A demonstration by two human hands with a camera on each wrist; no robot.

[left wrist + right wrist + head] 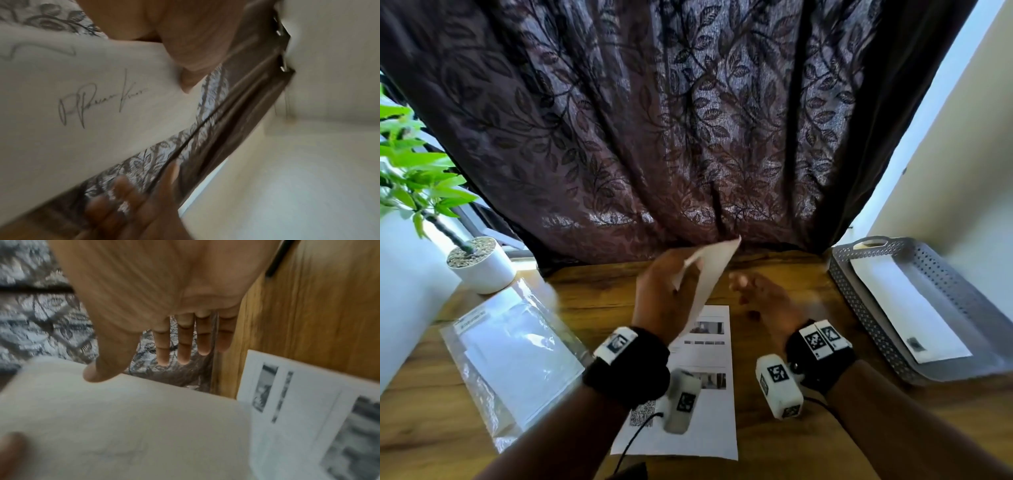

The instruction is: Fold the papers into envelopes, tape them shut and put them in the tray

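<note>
My left hand [667,291] pinches a white folded paper [710,270] and holds it tilted in the air over the table's middle. The left wrist view shows that paper [92,100] with handwriting on it and my thumb [191,53] pressed on its edge. My right hand [763,294] hovers just right of the paper with straight, spread fingers [184,344], holding nothing. A printed sheet [698,387] lies flat on the wooden table [774,452] beneath my wrists. The grey perforated tray [866,308] at the right holds one white folded envelope [907,308].
A clear plastic sleeve with white sheets [517,359] lies at the left. A white potted plant [479,263] stands at the back left. A dark leaf-patterned curtain [654,137] hangs behind the table, and a pale wall [962,154] is at the right.
</note>
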